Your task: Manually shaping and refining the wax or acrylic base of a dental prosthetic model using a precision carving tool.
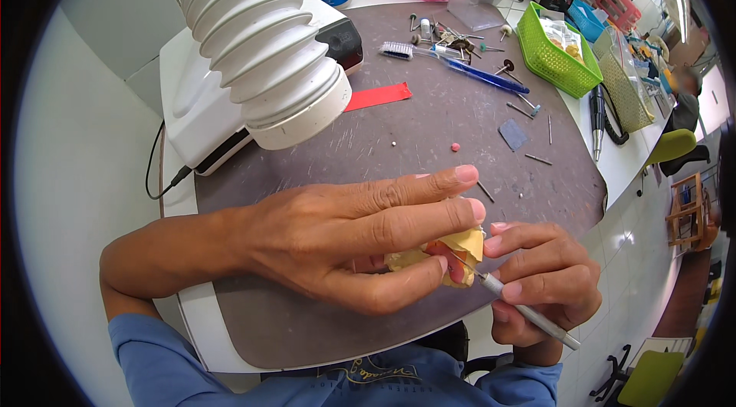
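My left hand (337, 231) is closed around a yellow plaster dental cast (472, 243), its fingers laid over the top and the thumb along the near side. Pink material (458, 270), like wax or denture base, covers part of the cast. Between the thumb and fingers of my right hand (552, 273) is a slim craft knife with a silver handle (543, 323). Its thin blade points up and left, and the tip lies at the pink part beside my left thumb. Much of the cast is hidden under my left hand.
A white ribbed suction hose (257, 47) rises at the left over a white box. Burs, polishing bits, a toothbrush (397, 50) and a blue pen (491, 76) lie on the brown mat (307, 338). A green basket (563, 66) and a black-and-silver handpiece (598, 119) are at the right.
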Demonstrator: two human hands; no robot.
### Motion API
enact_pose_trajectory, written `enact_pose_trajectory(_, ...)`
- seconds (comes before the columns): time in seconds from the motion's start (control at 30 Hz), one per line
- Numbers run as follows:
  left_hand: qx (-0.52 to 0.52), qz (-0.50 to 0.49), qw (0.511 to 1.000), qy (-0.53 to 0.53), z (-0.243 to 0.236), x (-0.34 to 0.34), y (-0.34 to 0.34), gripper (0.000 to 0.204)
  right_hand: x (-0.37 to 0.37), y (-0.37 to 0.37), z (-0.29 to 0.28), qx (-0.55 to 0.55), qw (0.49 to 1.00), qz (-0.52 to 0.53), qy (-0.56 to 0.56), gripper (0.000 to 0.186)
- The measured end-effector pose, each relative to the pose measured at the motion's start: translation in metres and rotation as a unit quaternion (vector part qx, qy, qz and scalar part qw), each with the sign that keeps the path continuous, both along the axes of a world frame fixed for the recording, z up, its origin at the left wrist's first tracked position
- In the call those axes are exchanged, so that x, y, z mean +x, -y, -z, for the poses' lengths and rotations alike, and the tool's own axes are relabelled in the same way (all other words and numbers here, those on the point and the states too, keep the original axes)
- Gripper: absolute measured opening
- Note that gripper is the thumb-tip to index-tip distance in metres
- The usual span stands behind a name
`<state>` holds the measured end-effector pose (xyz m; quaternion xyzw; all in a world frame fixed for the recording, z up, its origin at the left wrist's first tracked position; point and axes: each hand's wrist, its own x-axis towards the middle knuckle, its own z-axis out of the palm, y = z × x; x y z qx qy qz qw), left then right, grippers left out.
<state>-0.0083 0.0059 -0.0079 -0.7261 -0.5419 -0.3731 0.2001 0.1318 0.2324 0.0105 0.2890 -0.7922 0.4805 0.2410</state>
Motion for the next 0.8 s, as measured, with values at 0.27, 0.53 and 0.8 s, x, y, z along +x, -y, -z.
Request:
enact_pose_trajectory(0.27, 0.016, -0.008, 1.0, -0.024, 0.0011, 0.001, -0.0026, 0.042, 0.0036, 0.0002, -0.0041, 0.027, 1.0, 0.013, 0.004, 0.034)
enact_pose_trajectory(0.53, 0.012, 0.0, 1.0, -0.026, 0.0004, 0.0006, -0.0014, 0.044, -0.0023, -0.0042, -0.0028, 0.004, 1.0, -0.009, 0.005, 0.025)
enact_pose_trajectory(0.8, 0.014, -0.006, 1.0, -0.018, 0.0009, 0.001, -0.0013, 0.043, -0.0015, -0.0018, 0.0002, -0.026, 1.0, 0.002, 0.006, 0.023)
